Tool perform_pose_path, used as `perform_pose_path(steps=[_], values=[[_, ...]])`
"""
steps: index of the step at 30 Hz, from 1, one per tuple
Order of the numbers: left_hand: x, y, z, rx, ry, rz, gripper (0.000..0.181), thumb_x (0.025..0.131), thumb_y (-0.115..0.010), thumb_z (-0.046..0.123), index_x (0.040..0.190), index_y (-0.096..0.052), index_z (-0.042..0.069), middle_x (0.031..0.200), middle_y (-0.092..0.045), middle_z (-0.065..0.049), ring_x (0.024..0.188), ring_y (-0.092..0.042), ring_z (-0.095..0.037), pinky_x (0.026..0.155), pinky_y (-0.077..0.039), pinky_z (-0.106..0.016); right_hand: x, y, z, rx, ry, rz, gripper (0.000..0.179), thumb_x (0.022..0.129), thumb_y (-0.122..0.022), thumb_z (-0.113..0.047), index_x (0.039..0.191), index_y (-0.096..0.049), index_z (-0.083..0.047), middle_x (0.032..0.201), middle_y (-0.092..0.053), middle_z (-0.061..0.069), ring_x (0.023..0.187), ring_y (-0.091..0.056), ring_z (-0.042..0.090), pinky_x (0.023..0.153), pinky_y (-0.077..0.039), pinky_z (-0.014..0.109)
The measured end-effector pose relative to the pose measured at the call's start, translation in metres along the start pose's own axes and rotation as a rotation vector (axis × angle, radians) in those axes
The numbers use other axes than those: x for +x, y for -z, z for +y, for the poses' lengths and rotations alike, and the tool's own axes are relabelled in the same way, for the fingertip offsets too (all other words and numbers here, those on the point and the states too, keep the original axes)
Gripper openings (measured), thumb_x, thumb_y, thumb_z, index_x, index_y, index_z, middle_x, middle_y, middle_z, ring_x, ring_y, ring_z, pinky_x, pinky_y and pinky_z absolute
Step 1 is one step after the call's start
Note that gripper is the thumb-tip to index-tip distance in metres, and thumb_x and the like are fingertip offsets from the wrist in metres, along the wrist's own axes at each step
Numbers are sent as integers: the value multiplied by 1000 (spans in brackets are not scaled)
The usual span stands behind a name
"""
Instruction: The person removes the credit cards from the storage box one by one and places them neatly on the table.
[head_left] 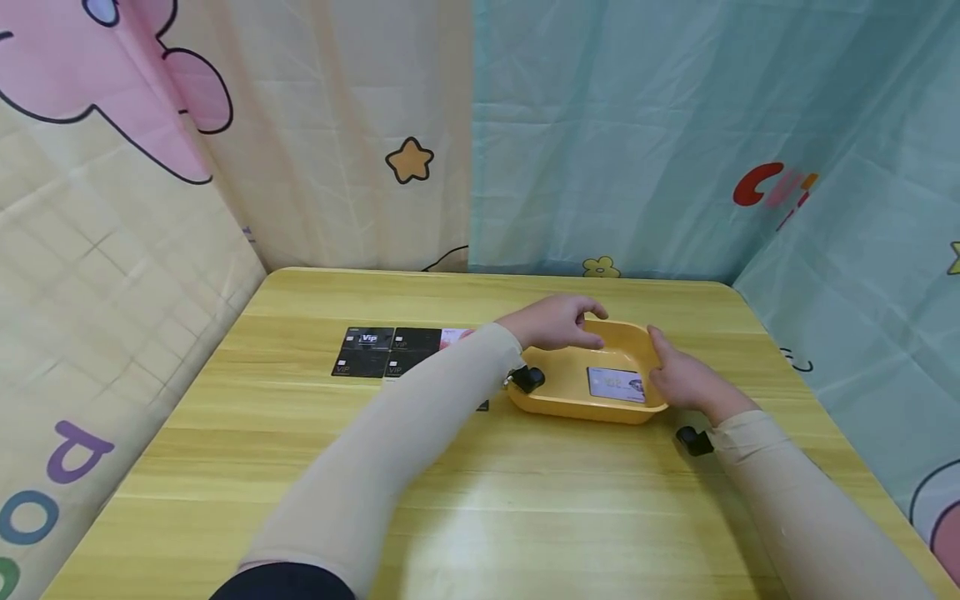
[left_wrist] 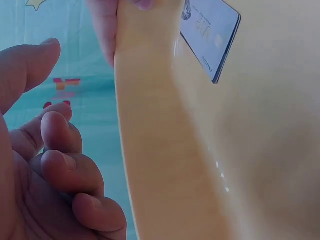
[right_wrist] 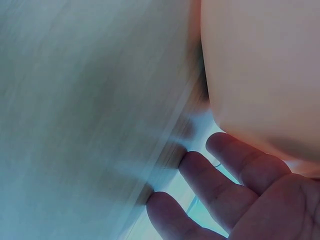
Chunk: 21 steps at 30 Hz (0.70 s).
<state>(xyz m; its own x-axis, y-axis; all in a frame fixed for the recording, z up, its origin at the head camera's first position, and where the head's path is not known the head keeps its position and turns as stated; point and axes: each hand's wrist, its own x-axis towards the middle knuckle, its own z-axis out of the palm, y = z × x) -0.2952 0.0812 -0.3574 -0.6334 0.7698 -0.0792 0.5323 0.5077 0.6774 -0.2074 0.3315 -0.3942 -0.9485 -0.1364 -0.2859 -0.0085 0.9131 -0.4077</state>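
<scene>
A yellow plastic tray [head_left: 573, 408] sits on the table, a pale purple VIP card [head_left: 617, 384] lying flat on its floor. At the tray's right end, my right hand [head_left: 686, 379] pinches the rim, with the thumb inside and fingers along the outer wall. Several of its fingers [right_wrist: 215, 182] reach below that wall in the right wrist view. Over the tray's far left part is my left hand [head_left: 558, 322], fingers loosely bent and holding nothing. The left wrist view shows these fingers [left_wrist: 75, 175] apart from the tray wall [left_wrist: 150, 140].
Black VIP cards [head_left: 365, 350] and a pink card [head_left: 453, 336] lie in rows left of the tray, partly hidden by my left sleeve [head_left: 420, 408]. Printed curtains [head_left: 600, 150] stand behind the wooden table [head_left: 540, 517] and along both sides.
</scene>
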Motion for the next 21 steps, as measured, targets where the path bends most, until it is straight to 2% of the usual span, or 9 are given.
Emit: perform_pose_path(steps=[6,12,18,21], values=[[14,-10,-1,8,11,-25,58,97,-76,36,148,-59,14,95,-61,-1,81,-55,-14,69,-46,-25,-1,1,1,4,1,-8,77,105,-39,-10,164,8,7,159,-25,45,135,-52,52,114,-39,66],[26,-21,-8,40,13,-39,55,97,-77,36,146,-61,16,105,-66,1,90,-59,-14,77,-49,-24,-2,-1,3,-24,26,14,77,104,-40,-9,163,5,9,154,-32,47,125,-59,49,107,-45,64],[29,-30,-13,-5,57,-92,55,94,-80,32,144,-62,16,116,-68,-1,98,-62,-15,87,-50,-25,-1,-2,2,-26,24,14,77,104,-40,-10,163,5,9,156,-30,46,127,-58,48,109,-44,64],[30,-36,-14,9,80,-125,56,93,-81,33,144,-62,20,127,-67,0,106,-61,-13,95,-48,-25,-1,-3,2,-23,25,13,76,104,-40,-9,163,5,9,156,-32,46,125,-58,47,108,-45,63]])
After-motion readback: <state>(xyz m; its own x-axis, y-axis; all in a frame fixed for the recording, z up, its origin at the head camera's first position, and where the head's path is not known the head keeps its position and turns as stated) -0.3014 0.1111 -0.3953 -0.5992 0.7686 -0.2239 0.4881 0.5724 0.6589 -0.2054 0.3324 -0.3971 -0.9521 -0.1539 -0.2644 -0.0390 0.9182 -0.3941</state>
